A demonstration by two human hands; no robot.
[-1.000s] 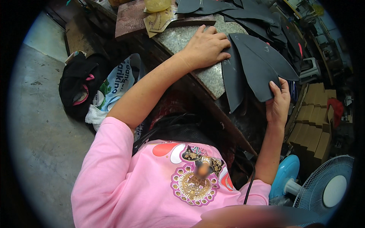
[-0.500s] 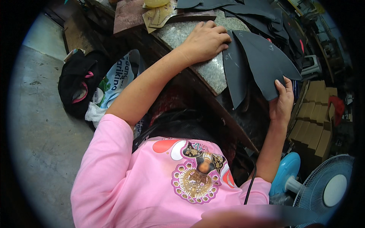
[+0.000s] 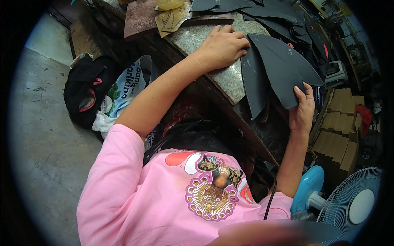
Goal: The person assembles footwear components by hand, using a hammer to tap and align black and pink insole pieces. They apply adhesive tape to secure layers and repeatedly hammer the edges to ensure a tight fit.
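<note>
Two flat, dark grey cut pieces of sheet material, perhaps leather, overlap at the right end of a speckled stone slab point(image 3: 230, 84). My left hand point(image 3: 223, 47) rests on the slab with curled fingers, the fingertips at the upper left edge of the narrow lower piece point(image 3: 253, 82). On top lies the wider curved piece point(image 3: 283, 65), which bears faint pale marks. My right hand point(image 3: 303, 108) grips its lower right edge, thumb on the upper face and other fingers partly hidden behind. The pointed lower ends of both pieces hang past the slab.
More dark cut pieces point(image 3: 275, 14) are heaped at the back. Patterned paper templates point(image 3: 172, 19) lie on a reddish board point(image 3: 139, 18). To my right stand stacked brown boxes point(image 3: 338, 123) and a blue-and-white fan point(image 3: 357, 205). Bags point(image 3: 88, 88) sit at the left.
The wider piece has shifted slightly left over the narrow one, my right hand moving with it. My left hand stays nearly in place.
</note>
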